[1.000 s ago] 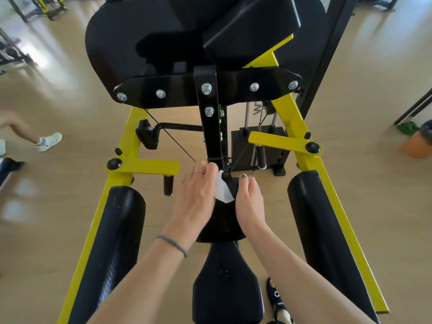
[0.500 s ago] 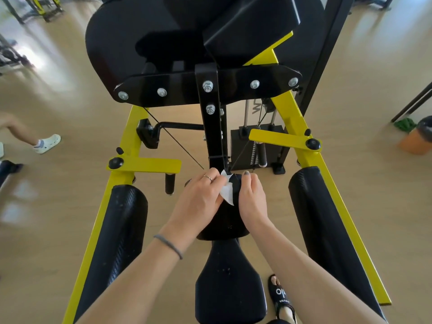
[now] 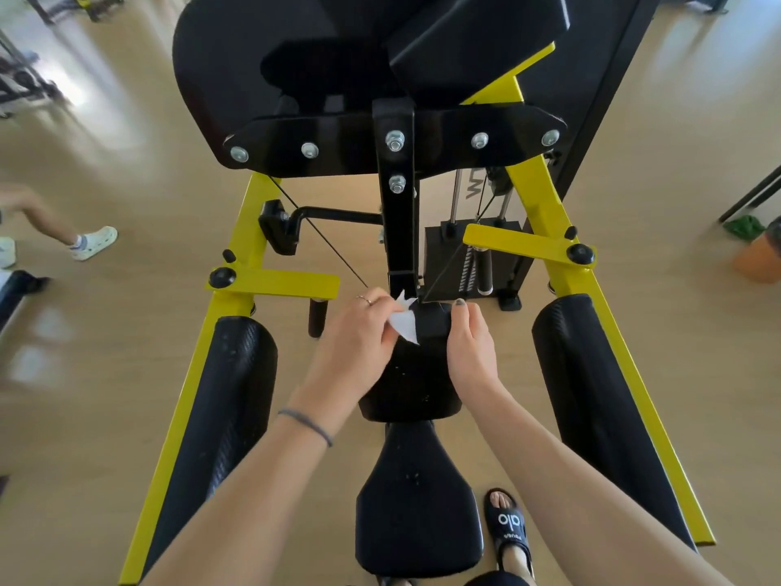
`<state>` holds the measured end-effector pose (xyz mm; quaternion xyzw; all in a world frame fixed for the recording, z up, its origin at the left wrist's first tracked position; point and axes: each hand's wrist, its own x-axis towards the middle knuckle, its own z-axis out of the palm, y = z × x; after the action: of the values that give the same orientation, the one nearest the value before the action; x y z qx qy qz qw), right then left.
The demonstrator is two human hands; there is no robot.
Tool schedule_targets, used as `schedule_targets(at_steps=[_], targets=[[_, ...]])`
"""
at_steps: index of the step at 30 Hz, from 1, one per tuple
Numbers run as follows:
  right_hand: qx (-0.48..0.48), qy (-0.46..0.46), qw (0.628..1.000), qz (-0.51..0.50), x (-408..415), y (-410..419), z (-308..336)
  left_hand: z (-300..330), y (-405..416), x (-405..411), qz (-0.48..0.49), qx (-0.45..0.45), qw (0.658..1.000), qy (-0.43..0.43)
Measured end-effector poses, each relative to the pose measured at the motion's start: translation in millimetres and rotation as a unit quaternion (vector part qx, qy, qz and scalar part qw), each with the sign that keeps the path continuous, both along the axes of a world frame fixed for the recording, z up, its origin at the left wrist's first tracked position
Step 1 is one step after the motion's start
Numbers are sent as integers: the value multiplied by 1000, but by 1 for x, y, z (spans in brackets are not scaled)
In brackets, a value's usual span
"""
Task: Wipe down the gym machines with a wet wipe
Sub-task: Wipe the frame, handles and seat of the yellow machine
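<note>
The left hand (image 3: 359, 336) reaches forward from a bare forearm with a thin dark band at the wrist, its fingers curled round a small white wet wipe (image 3: 403, 321) and pinching it against the left side of the black padded centre roller (image 3: 412, 374) of the yellow-and-black gym machine (image 3: 545, 196). A ring shows on one finger. The right hand (image 3: 471, 340) lies on the right side of the same roller, fingers curved over its top edge and thumb side towards the wipe, so it grips the pad; a dark-painted nail sits at the roller's far rim. The wipe shows as a crumpled white triangle between the two hands, at the roller's far left corner, just below the black upright post (image 3: 397, 230).

Nearer than the roller, touching or almost touching its near edge, is a black tapered seat pad (image 3: 416, 501). Left of the roller, with a strip of bare floor between, stands a long black textured leg pad (image 3: 228, 399) on a yellow rail; right of the roller stands its twin (image 3: 591, 399). Beyond the roller the post rises to a bolted black cross plate (image 3: 338, 141) under a large black back pad (image 3: 262, 57). A weight stack (image 3: 460, 255) sits behind the roller to the right. A foot in a black slide sandal (image 3: 509, 526) rests on the beige wooden floor (image 3: 126, 162) right of the seat pad. Far left of the roller, another person's leg in a white shoe (image 3: 95, 243) is on the floor.
</note>
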<state>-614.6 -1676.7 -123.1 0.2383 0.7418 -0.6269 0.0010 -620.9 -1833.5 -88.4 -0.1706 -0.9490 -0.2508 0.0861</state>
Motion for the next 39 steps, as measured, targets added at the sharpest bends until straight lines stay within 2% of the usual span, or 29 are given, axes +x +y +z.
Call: schedule_targets(at_steps=[5, 10, 11, 14, 15, 20, 25, 30, 36, 39], targets=[[-4, -3, 1000, -1, 1, -1, 2, -7, -43, 0, 132, 49, 988, -62], [-1, 2, 1000, -11, 2, -3, 3, 5, -10, 27, 6, 32, 999, -20], [0, 2, 1000, -6, 2, -2, 3, 3, -10, 26, 19, 32, 999, -17], [-6, 1, 1000, 2, 3, -1, 4, -4, -26, 13, 159, 79, 983, -54], [-6, 1, 1000, 0, 3, -1, 4, -5, -32, 10, 171, 81, 980, -63], [-4, -5, 1000, -7, 2, -4, 3, 10, -34, 8, 1, 17, 999, -49], [-1, -5, 1000, -13, 1, -5, 2, 0, -43, -14, 52, 9, 996, -78], [16, 7, 999, -30, 0, -7, 1, 9, -30, 11, -35, 13, 999, -29], [15, 2, 1000, -26, 0, -7, 0, -2, -32, -21, 25, 29, 997, -74], [6, -2, 1000, -21, 1, -6, 2, -1, -34, 5, 31, 45, 997, -61]])
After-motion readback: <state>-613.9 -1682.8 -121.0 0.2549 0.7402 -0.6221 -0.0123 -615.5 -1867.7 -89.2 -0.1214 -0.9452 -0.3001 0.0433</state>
